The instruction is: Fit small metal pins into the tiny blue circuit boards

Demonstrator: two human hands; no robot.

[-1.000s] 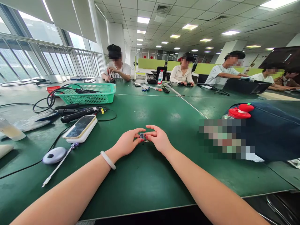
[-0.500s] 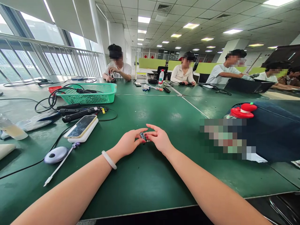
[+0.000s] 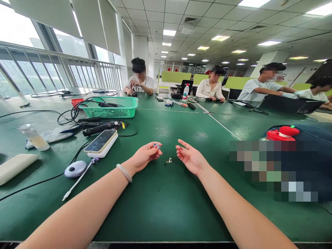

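My left hand (image 3: 145,157) is closed, pinching a small blue-and-silver part (image 3: 156,146) between thumb and fingers; its exact kind is too small to tell. Across a gap, my right hand (image 3: 192,159) is turned palm up, with the index finger raised and the other fingers curled. A tiny pale speck shows at its fingertips, too small to make out. On the green table (image 3: 160,207), between the two hands, lie tiny whitish pieces (image 3: 169,160) and a dark bit (image 3: 165,164).
To the left are a phone (image 3: 101,141) on a white case, a round lilac object (image 3: 75,169) with a strap, black handheld devices (image 3: 101,128), cables and a green basket (image 3: 111,109). A dark bag (image 3: 316,155) stands right. Several people sit around the far side.
My hands were together at the small part; they are now apart, the part staying in my left hand. My right hand has turned palm up. Tiny pieces now show on the table between them.
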